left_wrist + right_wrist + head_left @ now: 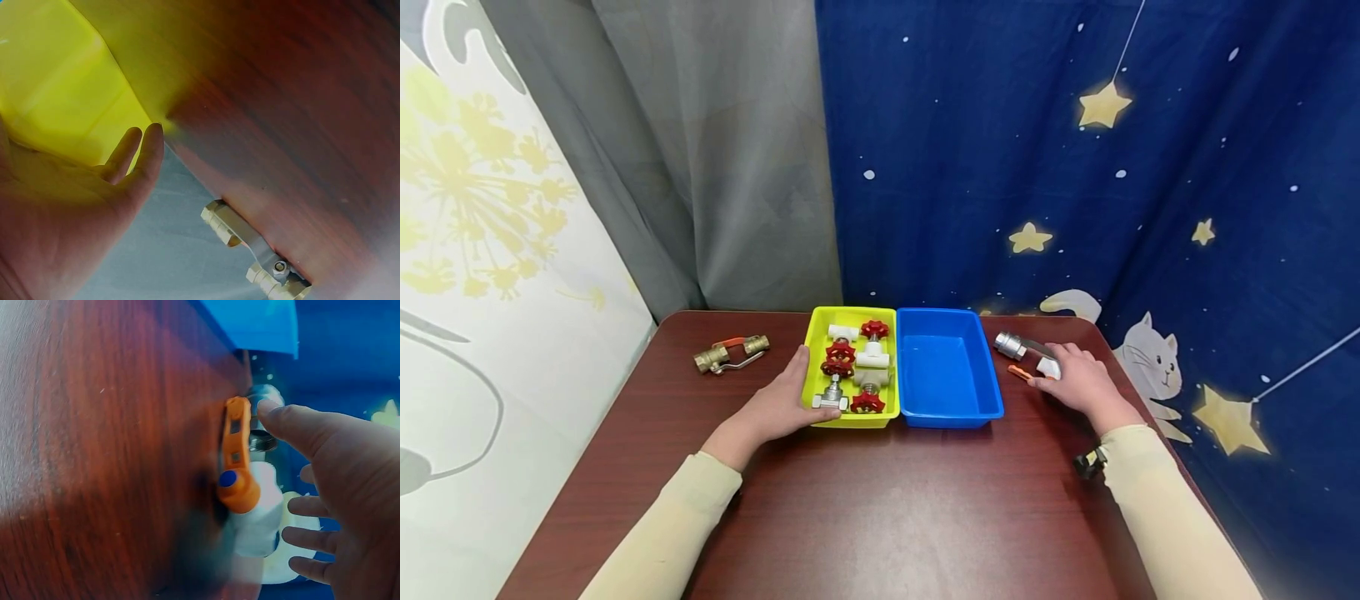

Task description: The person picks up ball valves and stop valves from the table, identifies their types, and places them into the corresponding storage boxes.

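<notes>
- Right hand (1078,379): grip released, fingers straight, over the white ball valve (256,534) on the counter (887,517); contact unclear.
- A steel valve (1011,345) crowds it near the thumb.
- Left hand (778,404): grip relaxed along the yellow tray (865,422), which holds red-wheeled valves (838,358).
- Brass ball valves (712,359) lie farther left.
- The blue tray (943,375) stands between yellow tray and white ball valve.

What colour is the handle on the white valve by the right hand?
The handle is orange, seen best in the right wrist view.
</notes>
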`<action>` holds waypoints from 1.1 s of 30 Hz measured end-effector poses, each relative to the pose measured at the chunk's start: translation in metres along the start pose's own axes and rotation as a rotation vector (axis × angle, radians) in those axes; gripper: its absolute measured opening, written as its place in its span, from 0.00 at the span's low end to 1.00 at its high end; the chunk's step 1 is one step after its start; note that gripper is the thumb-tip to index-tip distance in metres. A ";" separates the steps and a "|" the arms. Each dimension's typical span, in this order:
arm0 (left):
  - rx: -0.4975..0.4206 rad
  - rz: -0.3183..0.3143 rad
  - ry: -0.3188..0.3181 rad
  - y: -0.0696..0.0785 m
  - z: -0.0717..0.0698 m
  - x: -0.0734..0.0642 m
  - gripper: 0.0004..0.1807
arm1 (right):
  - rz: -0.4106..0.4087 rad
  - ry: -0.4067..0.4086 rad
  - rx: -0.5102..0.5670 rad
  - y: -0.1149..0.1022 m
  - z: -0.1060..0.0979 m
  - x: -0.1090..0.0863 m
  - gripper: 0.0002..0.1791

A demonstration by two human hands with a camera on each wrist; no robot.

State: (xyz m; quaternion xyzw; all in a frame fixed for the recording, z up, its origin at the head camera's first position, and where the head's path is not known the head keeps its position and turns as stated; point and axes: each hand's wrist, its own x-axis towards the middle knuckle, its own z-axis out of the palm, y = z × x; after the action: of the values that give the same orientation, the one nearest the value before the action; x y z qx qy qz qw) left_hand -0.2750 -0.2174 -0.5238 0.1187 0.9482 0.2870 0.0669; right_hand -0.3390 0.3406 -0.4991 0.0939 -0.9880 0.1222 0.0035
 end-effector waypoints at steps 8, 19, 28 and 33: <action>0.004 0.002 0.004 -0.001 0.000 0.001 0.78 | 0.024 -0.027 -0.021 0.007 0.012 0.004 0.52; -0.010 0.005 0.005 0.000 -0.001 0.000 0.78 | 0.024 -0.059 -0.041 0.016 0.020 0.010 0.48; -0.010 0.014 0.005 0.001 -0.001 -0.001 0.78 | 0.029 -0.050 -0.011 0.020 0.026 0.012 0.44; -0.010 0.010 0.004 -0.001 -0.001 -0.001 0.79 | 0.015 -0.049 -0.003 0.021 0.029 0.014 0.44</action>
State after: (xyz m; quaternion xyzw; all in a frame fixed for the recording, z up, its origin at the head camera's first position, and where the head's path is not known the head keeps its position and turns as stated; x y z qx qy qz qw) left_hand -0.2743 -0.2184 -0.5235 0.1227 0.9463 0.2922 0.0642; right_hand -0.3567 0.3508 -0.5313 0.0893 -0.9887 0.1183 -0.0213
